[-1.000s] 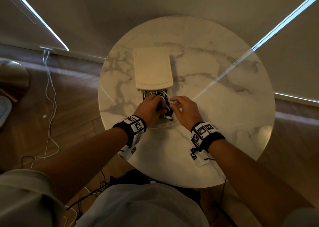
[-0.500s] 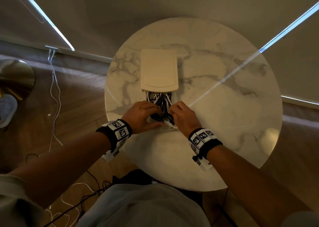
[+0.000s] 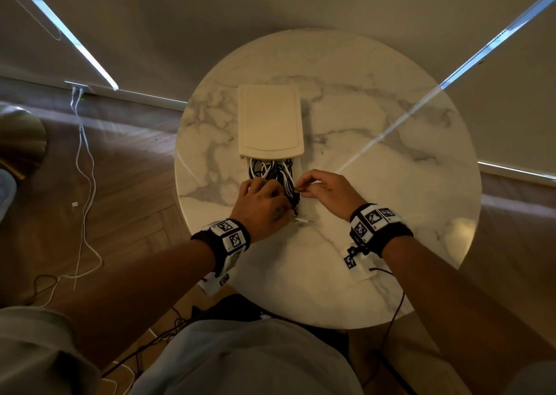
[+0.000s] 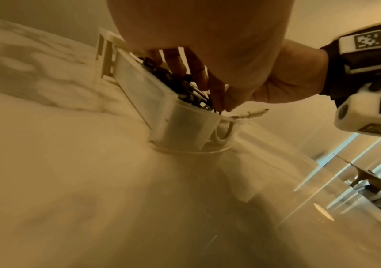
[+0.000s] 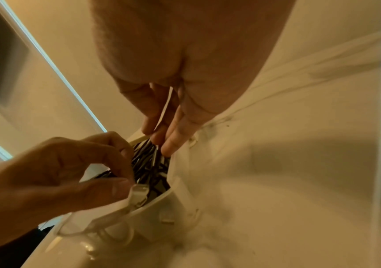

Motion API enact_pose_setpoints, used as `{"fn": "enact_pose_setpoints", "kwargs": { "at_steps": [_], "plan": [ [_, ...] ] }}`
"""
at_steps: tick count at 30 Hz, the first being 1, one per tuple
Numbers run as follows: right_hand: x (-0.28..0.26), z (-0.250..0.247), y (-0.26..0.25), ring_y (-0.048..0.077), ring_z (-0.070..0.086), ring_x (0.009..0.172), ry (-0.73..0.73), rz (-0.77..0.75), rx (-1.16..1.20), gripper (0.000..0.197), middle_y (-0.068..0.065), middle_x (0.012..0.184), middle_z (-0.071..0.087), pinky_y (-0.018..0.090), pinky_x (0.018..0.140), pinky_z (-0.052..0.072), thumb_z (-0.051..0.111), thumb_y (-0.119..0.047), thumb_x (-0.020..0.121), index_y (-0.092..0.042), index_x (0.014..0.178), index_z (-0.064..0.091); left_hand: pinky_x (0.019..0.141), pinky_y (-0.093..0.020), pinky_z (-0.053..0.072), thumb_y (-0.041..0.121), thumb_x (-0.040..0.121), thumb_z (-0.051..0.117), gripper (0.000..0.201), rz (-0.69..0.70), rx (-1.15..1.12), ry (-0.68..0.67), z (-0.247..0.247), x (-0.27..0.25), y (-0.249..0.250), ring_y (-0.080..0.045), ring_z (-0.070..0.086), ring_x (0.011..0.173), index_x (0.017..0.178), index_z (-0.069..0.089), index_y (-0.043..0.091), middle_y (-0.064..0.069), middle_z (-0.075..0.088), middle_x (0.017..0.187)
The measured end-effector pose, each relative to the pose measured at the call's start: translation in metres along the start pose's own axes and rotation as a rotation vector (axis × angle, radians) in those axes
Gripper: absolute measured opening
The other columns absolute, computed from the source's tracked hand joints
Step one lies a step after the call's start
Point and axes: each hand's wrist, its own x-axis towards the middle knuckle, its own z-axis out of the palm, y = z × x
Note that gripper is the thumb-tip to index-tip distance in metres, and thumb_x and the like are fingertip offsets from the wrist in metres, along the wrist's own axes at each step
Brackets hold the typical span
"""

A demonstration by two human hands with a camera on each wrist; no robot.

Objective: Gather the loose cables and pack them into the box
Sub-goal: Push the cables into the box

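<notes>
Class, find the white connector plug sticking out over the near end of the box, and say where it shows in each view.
Head: white connector plug at centre, just below the left hand.
Left wrist: right of centre, over the box rim.
Right wrist: lower centre, by the left thumb.
Shared landmark: the box's rounded near end.

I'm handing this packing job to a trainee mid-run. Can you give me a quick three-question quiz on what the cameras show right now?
1. True or false: the lid fully covers the box.
2. What colours are the cables in the box?
3. Which hand pinches a white connector at the box's near end: A left hand, B right hand?

Key: 1 false, it covers only the far part; 2 black and white; 3 A.
</notes>
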Motion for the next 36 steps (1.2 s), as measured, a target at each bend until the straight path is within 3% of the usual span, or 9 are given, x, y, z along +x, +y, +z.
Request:
{"fn": "enact_pose_setpoints", "kwargs": {
  "at_steps": [5, 9, 13, 17, 21, 26, 28, 33, 36],
  "plan": [
    [-0.007, 0.002, 0.004, 0.016, 0.069, 0.11, -0.016, -0.004, 0.082, 0.028, 0.007, 0.11, 0.071, 0.034, 0.099, 0.056, 0.05, 0.005, 0.098, -0.01, 0.107, 0.072, 0.09, -0.042, 0.033, 0.066, 0.081, 0.055, 0.038, 0.09, 0.033, -0.071, 0.002, -0.004, -0.003, -0.025, 0.048, 0.104, 0.101, 0.071, 0.039, 0.007, 0.057, 0.106],
    [-0.009, 0.004, 0.001, 0.02, 0.068, 0.113, 0.008, -0.04, 0.081, 0.026, 0.009, 0.118, 0.064, 0.032, 0.098, 0.056, 0.051, 0.002, 0.097, -0.011, 0.107, 0.071, 0.09, -0.042, 0.033, 0.061, 0.082, 0.057, 0.031, 0.092, 0.029, -0.086, 0.006, -0.002, 0.006, -0.026, 0.047, 0.105, 0.1, 0.07, 0.039, 0.007, 0.056, 0.109],
    [-0.009, 0.003, 0.004, 0.023, 0.068, 0.116, -0.008, -0.008, 0.146, 0.032, 0.015, 0.123, 0.066, 0.034, 0.102, 0.054, 0.041, 0.004, 0.1, -0.008, 0.115, 0.067, 0.087, -0.04, 0.033, 0.057, 0.087, 0.052, 0.032, -0.027, -0.032, -0.042, 0.004, 0.001, 0.01, -0.024, 0.046, 0.103, 0.098, 0.07, 0.034, 0.008, 0.056, 0.105],
    [-0.012, 0.008, 0.01, 0.014, 0.069, 0.112, 0.015, -0.031, -0.007, 0.03, 0.006, 0.122, 0.071, 0.032, 0.101, 0.054, 0.059, -0.004, 0.096, -0.016, 0.121, 0.068, 0.079, -0.038, 0.038, 0.048, 0.086, 0.06, 0.025, -0.173, -0.133, 0.006, 0.002, 0.005, 0.001, -0.026, 0.046, 0.093, 0.095, 0.071, 0.027, 0.004, 0.056, 0.099],
    [-0.019, 0.025, 0.008, 0.01, 0.07, 0.109, 0.088, -0.119, -0.124, 0.038, 0.007, 0.12, 0.072, 0.022, 0.097, 0.054, 0.073, -0.009, 0.092, -0.008, 0.129, 0.066, 0.075, -0.038, 0.043, 0.041, 0.081, 0.073, 0.022, -0.187, -0.16, 0.019, 0.004, 0.007, -0.005, -0.027, 0.049, 0.087, 0.092, 0.071, 0.023, 0.001, 0.059, 0.097],
    [-0.01, 0.041, 0.008, 0.019, 0.073, 0.087, 0.289, -0.195, -0.298, 0.008, 0.005, 0.093, 0.075, 0.038, 0.083, 0.06, 0.073, -0.01, 0.09, -0.011, 0.098, 0.073, 0.076, -0.035, 0.049, 0.035, 0.074, 0.081, 0.037, -0.229, -0.325, -0.025, -0.001, 0.013, -0.008, -0.024, 0.053, 0.086, 0.1, 0.064, 0.013, -0.007, 0.056, 0.101],
    [-0.005, 0.047, 0.01, 0.022, 0.069, 0.081, 0.355, -0.257, -0.401, 0.002, 0.006, 0.092, 0.069, 0.042, 0.077, 0.06, 0.075, -0.009, 0.087, -0.009, 0.089, 0.074, 0.074, -0.034, 0.05, 0.034, 0.073, 0.082, 0.04, -0.257, -0.374, -0.068, -0.008, 0.015, -0.012, -0.022, 0.053, 0.084, 0.1, 0.063, 0.011, -0.007, 0.054, 0.103],
    [-0.005, 0.054, 0.01, 0.026, 0.068, 0.076, 0.351, -0.395, -0.575, 0.005, 0.011, 0.094, 0.067, 0.034, 0.069, 0.057, 0.072, 0.0, 0.086, -0.002, 0.09, 0.076, 0.075, -0.04, 0.053, 0.033, 0.083, 0.061, 0.031, 0.041, -0.274, -0.124, -0.032, 0.002, -0.035, -0.026, 0.059, 0.081, 0.103, 0.069, 0.009, -0.008, 0.063, 0.098],
    [-0.003, 0.057, 0.014, 0.032, 0.07, 0.075, 0.296, -0.431, -0.675, 0.018, 0.013, 0.094, 0.068, 0.038, 0.063, 0.06, 0.075, 0.005, 0.082, -0.001, 0.099, 0.076, 0.084, -0.044, 0.052, 0.018, 0.083, 0.065, 0.033, 0.1, -0.178, -0.143, -0.041, -0.004, -0.059, -0.03, 0.062, 0.096, 0.115, 0.07, 0.013, -0.009, 0.066, 0.113]
  ]
}}
